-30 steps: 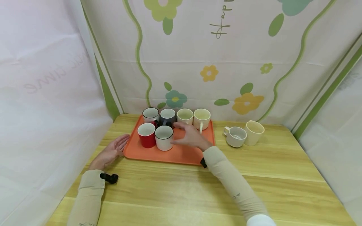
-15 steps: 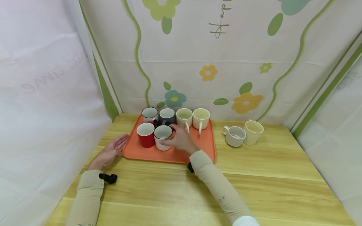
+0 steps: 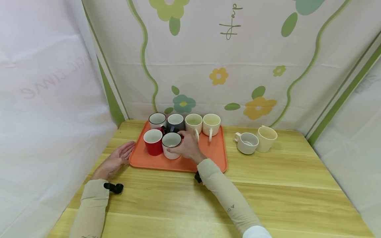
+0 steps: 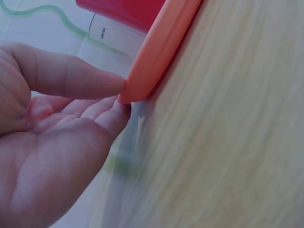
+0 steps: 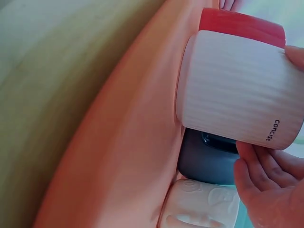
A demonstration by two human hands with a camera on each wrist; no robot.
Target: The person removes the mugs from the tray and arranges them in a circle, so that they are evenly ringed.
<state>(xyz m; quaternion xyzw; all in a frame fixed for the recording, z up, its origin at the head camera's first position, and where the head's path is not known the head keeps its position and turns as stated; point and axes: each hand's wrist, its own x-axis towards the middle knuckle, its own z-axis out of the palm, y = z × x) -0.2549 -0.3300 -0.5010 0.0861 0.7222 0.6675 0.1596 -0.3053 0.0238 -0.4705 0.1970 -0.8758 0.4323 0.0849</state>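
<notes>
My right hand [image 3: 190, 145] holds a white mug with a black rim [image 3: 169, 152]. The thumb lies on one side of it and the fingers on the other. In the right wrist view the ribbed white mug [image 5: 237, 85] bears the word "concise" and stands on the orange tray [image 3: 202, 165]. A red mug [image 3: 154, 147] is beside it on the left. At the tray's left edge is my left hand [image 3: 117, 158], its fingers extended. In the left wrist view its thumb and a fingertip touch the tray's rim [image 4: 154, 57].
Along the tray's back stand a black-rimmed white mug [image 3: 157, 119], a dark grey mug [image 3: 175, 124] and two cream mugs, left [image 3: 193, 124] and right [image 3: 211, 124]. A low grey-white cup [image 3: 247, 145] and a tall cream mug [image 3: 267, 140] stand on the wooden table [image 3: 282, 185] to the right.
My right hand has moved left and closed around the white mug, which has barely shifted. My left hand stays at the tray's left edge.
</notes>
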